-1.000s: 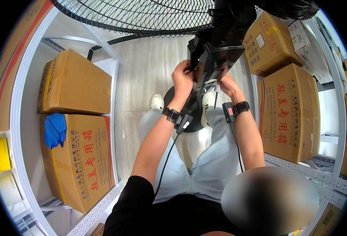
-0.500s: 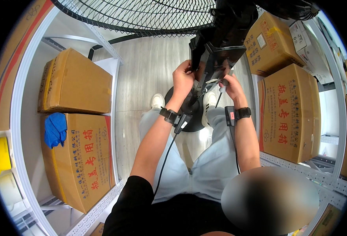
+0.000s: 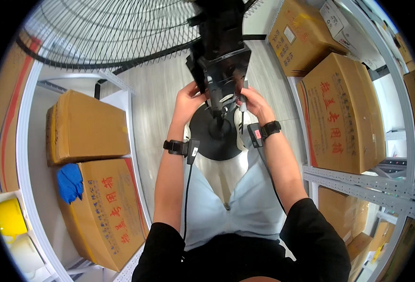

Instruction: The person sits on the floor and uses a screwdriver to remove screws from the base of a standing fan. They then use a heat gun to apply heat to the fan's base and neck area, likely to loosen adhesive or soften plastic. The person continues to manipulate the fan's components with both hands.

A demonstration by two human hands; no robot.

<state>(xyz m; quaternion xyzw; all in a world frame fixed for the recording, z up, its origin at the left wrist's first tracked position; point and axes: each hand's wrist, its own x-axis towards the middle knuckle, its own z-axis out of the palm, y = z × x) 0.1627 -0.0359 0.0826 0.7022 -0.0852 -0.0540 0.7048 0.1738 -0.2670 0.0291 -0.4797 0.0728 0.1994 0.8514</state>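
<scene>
Over pale flooring (image 3: pixel 158 82), the fan body (image 3: pixel 225 66) partly hides both hands (image 3: pixel 187 101) (image 3: pixel 255 102).

Left hand (image 3: pixel 187 101) at fan housing (image 3: pixel 224 68), right hand (image 3: pixel 256 102) holding probable screwdriver (image 3: pixel 243 106)

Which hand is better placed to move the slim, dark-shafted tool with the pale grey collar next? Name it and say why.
Most likely the right hand: it holds the tool. The left hand is across the glossy black plastic fan column, at its left edge.
</scene>
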